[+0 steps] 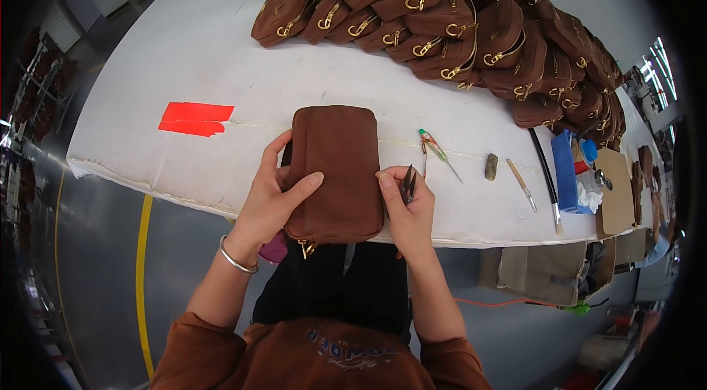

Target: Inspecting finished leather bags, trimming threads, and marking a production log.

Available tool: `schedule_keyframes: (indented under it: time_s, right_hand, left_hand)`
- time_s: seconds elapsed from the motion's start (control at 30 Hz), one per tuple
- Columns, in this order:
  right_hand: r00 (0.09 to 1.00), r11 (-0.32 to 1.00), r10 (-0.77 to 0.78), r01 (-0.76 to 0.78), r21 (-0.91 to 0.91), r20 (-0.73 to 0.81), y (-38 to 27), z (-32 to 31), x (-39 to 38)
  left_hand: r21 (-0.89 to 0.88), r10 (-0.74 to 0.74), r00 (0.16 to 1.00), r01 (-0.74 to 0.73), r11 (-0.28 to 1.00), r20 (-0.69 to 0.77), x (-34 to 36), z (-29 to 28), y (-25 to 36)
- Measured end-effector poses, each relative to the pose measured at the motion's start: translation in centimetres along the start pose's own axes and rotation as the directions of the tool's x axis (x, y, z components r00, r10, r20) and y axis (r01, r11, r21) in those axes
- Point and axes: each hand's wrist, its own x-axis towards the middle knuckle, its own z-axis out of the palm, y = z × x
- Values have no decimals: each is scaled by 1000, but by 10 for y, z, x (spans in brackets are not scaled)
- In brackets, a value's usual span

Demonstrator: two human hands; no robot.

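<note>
Now both hands (335,202) grip a brown pouch (336,169).

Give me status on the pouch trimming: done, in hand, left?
Done, apparently: a big pile of brown pouches stacked at the table's far side. In hand: the left hand steadies one brown pouch; the right hand holds small snips at its edge. Left: can't tell; no separate unfinished stack shows.
</note>
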Motion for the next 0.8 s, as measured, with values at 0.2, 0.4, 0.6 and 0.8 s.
schedule_keyframes:
  time_s: [0.2,0.4,0.6,0.8]
  right_hand:
    - [985,956,-128,91,-277,-117,-2,-17,16]
    - [932,584,-312,33,-811,-186,2,-63,37]
    - [971,492,-123,-119,-862,-204,4,-75,46]
    - [973,496,-122,-111,-861,-196,10,-75,45]
  left_hand:
    - [-254,164,986,-156,955,14,-3,3,-6]
    - [-43,189,978,-186,982,88,-18,-2,-3]
    - [-62,187,970,-179,982,157,-28,-7,-1]
    - [91,211,976,-216,972,55,-24,-9,-12]
